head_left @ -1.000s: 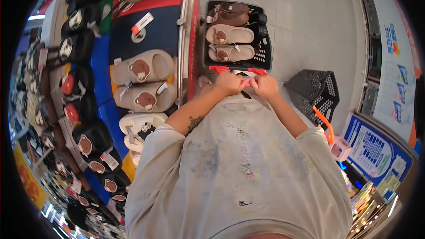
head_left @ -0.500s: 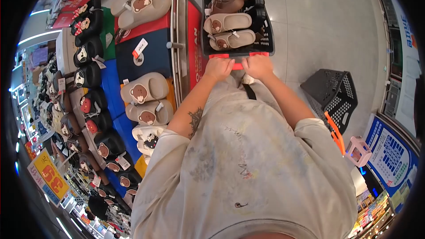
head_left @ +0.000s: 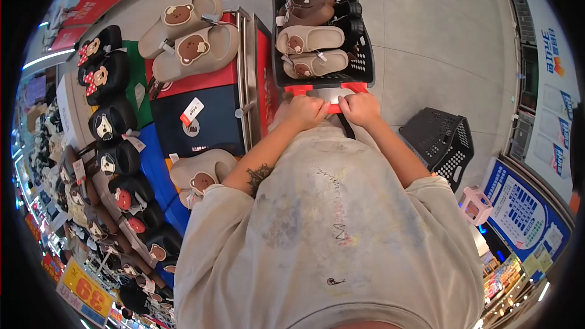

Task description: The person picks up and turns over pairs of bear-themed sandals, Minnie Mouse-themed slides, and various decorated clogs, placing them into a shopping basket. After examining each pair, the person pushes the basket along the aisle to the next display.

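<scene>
Right in front of the person's chest, both forearms angle inward. The left hand [head_left: 306, 111] and right hand [head_left: 361, 108] sit side by side, knuckles up, each clenched on the red handle [head_left: 333, 108] of the black basket [head_left: 367, 61]. The basket is just ahead of the hands, beside the display rack [head_left: 247, 85], and it's carrying beige bear slippers [head_left: 308, 39] and a brown slipper [head_left: 311, 9].

Now the writing: a yellow sign [head_left: 85, 289] at lower left reads 39. The white tag [head_left: 192, 109] and blue poster [head_left: 524, 207] are too small to read.

Against half a second ago, the fingers, which lay flatter, are now curled tight. The hands have dropped slightly in view, and the sign has slid further down.
</scene>
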`<state>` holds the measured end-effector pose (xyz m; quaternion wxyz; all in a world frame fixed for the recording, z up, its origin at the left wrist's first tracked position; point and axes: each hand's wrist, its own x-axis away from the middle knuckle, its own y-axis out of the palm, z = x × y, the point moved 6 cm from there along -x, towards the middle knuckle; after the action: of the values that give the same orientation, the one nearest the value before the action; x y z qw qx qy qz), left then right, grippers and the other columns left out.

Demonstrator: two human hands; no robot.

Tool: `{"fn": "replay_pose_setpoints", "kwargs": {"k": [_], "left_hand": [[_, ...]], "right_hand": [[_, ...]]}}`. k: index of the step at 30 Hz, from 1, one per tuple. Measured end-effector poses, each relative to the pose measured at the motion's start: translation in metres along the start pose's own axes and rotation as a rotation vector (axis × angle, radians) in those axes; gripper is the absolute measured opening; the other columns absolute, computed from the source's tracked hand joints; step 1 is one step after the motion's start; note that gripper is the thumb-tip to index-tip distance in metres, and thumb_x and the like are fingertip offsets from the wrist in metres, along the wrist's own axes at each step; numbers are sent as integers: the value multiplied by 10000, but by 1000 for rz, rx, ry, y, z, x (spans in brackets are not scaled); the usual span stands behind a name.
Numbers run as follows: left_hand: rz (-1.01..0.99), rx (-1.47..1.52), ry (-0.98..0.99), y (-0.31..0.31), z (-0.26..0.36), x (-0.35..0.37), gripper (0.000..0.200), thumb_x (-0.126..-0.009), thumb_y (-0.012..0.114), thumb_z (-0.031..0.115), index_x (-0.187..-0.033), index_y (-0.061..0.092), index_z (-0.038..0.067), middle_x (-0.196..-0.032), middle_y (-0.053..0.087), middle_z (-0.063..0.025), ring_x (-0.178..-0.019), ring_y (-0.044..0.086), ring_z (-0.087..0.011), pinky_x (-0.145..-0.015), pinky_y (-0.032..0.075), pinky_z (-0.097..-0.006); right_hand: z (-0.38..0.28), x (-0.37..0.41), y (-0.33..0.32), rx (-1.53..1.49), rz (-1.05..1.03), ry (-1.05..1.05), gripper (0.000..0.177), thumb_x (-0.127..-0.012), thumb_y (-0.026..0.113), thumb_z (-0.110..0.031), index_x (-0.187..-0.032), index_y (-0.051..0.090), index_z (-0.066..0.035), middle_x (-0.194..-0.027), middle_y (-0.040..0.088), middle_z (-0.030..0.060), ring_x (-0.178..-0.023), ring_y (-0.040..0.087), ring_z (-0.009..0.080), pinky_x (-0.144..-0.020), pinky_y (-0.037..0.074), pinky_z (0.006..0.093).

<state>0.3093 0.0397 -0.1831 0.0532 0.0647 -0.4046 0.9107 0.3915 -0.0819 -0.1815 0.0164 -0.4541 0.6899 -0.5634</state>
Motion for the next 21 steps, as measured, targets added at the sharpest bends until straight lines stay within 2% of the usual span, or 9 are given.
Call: {"fn": "replay_pose_setpoints", "kwargs": {"k": [5, 7, 8, 9, 11, 15, 17, 19, 21], "left_hand": [[-191, 99, -164, -12, -8, -19, 352, -902, 458, 300, -751, 606, 19, -747, 612, -212, -688, 597, -368, -634, 471, -438], [-42, 680, -377, 2, -44, -28, 395, -901, 448, 331, -745, 631, 17, -703, 619, -205, -651, 600, -371, -611, 474, -444], [-159, 898, -637, 13, -63, -30, 370, -909, 446, 313, -776, 623, 16, -724, 630, -191, -696, 601, -382, -673, 473, -427], [-174, 893, -646, 6, -69, -43, 370, -909, 446, 313, -776, 623, 16, -724, 630, -191, -696, 601, -382, -673, 473, -427], [-56, 260, -548, -19, -80, -62, 313, -903, 477, 261, -791, 608, 0, -754, 625, -174, -740, 601, -365, -728, 474, -412], [-96, -25, -482, -26, -100, -90, 227, -849, 546, 212, -859, 598, -9, -913, 606, -174, -894, 581, -351, -780, 472, -394], [-94, -328, -229, -23, -101, -116, 239, -776, 600, 180, -921, 589, -10, -1068, 556, -160, -1040, 524, -328, -824, 469, -389], [-188, -439, -118, -14, -109, -139, 308, -747, 608, 181, -1010, 594, 21, -1152, 533, -114, -1138, 463, -303, -925, 411, -424], [-218, -851, 183, 4, -107, -146, 340, -767, 596, 187, -1074, 593, 41, -1173, 543, -96, -1201, 424, -277, -1008, 315, -483]], "right_hand": [[8, -25, -6, -95, -142, 54, 402, -821, 463, -406, -762, 691, -81, -779, 658, 166, -768, 641, 318, -693, 502, 421], [13, -42, -4, -214, -236, 114, 361, -794, 511, -387, -840, 692, -79, -842, 664, 170, -826, 642, 311, -725, 502, 410], [18, -51, 0, -292, -312, 183, 304, -769, 556, -321, -875, 688, -68, -849, 666, 171, -826, 643, 316, -735, 501, 416], [23, -66, 8, -306, -319, 191, 304, -769, 556, -321, -875, 688, -68, -849, 666, 171, -826, 643, 316, -735, 501, 416], [26, -92, 30, -469, -228, 86, 291, -757, 588, -296, -891, 683, -57, -837, 661, 188, -819, 642, 328, -742, 501, 413], [26, -132, 70, -848, -96, 222, 307, -750, 617, -301, -874, 676, -26, -814, 650, 212, -812, 638, 345, -742, 500, 414], [24, -151, 85, -819, -221, 354, 391, -754, 680, -237, -1021, 621, 43, -871, 673, 184, -751, 668, 265, -676, 523, 355], [14, -160, 89, -688, -181, 303, 522, -747, 691, -319, -1090, 591, 60, -946, 654, 225, -897, 645, 314, -790, 501, 366], [10, -166, 103, -712, -249, 338, 534, -741, 698, -344, -1073, 595, 61, -951, 649, 231, -907, 640, 321, -790, 497, 370]]}}
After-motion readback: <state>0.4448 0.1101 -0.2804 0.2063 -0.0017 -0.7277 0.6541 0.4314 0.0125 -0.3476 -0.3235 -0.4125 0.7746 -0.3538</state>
